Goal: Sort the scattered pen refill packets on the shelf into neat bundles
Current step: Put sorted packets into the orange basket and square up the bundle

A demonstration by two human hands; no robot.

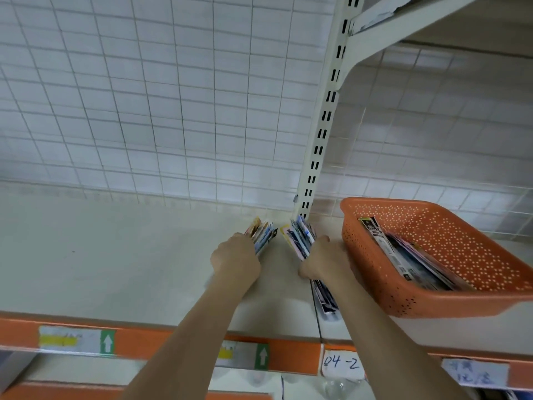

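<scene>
Shelf (129,255) against tiled wall. We've got both hands gripping packets on it: left hand (235,259) on one bundle (262,235), right hand (324,262) on another (298,239). Risk: slick sleeves fan out, slide off the edge or mix. Orange basket (432,301) crowds the right.

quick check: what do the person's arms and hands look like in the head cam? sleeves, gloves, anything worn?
Both forearms are bare up to the frame edge: no sleeves in view. No gloves, watch, rings or bands show on the left hand or right hand. No markings show.
</scene>
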